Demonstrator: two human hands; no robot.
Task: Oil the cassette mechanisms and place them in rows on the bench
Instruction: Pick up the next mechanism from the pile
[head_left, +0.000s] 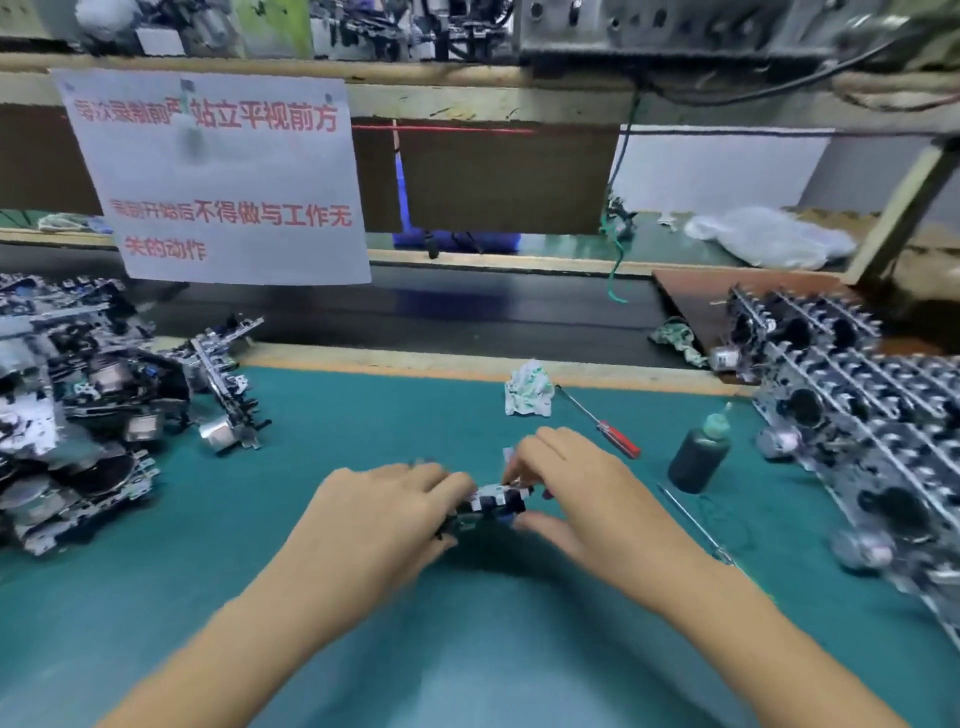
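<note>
Above the green-matted bench (311, 519), both hands meet over one cassette mechanism (493, 504), a small metal-and-black-plastic assembly. Left hand (384, 512) lies palm down, fingers curled onto its left end; right hand (576, 493) pinches its right end between thumb and fingertips. Jumbled metallic mechanisms (78, 415) are heaped at left; ordered rows (857, 405) stand at right. A dark, green-nozzled oil bottle (698, 452) stands upright beside a red-handled screwdriver (602, 423). A white sign (218, 176) reads "站立平视前方".
</note>
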